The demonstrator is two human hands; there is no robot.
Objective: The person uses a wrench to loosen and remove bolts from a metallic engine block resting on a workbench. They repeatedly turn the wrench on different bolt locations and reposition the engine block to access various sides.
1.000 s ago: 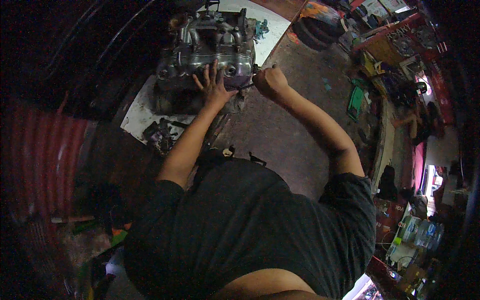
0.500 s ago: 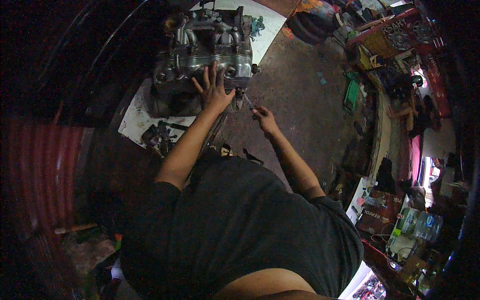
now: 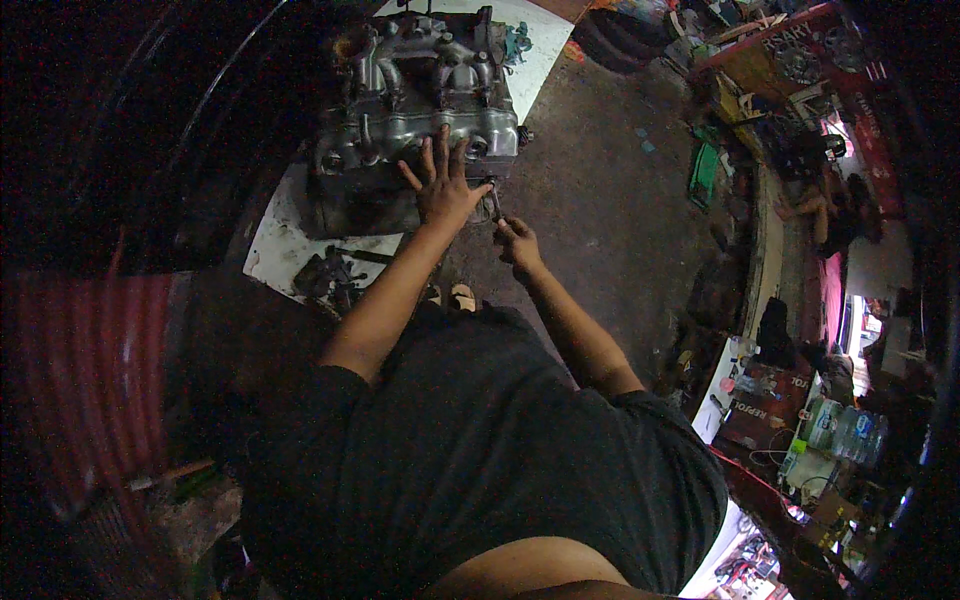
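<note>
My left hand [image 3: 446,190] rests spread against the front of a metal engine [image 3: 420,100] at the top centre. Below and right of it, my right hand [image 3: 519,243] is closed round the handle of a slim metal tool [image 3: 497,205], probably a wrench, whose far end meets the engine's lower right front, partly hidden near my left thumb. The engine sits on a white board [image 3: 270,240]. Dark greasy parts [image 3: 325,275] lie on that board below the engine, beside my left forearm.
Right: a green object [image 3: 704,165] on the dark floor [image 3: 610,230], cluttered shelving, plastic bottles [image 3: 850,430] and another person [image 3: 830,210] with bare limbs showing. A black tyre [image 3: 625,40] lies at top right. Red corrugated metal [image 3: 100,380] stands at left.
My right hand has swung down toward my body from the engine's right side, the tool turning with it. My left hand stays spread on the engine, appearing slightly further right.
</note>
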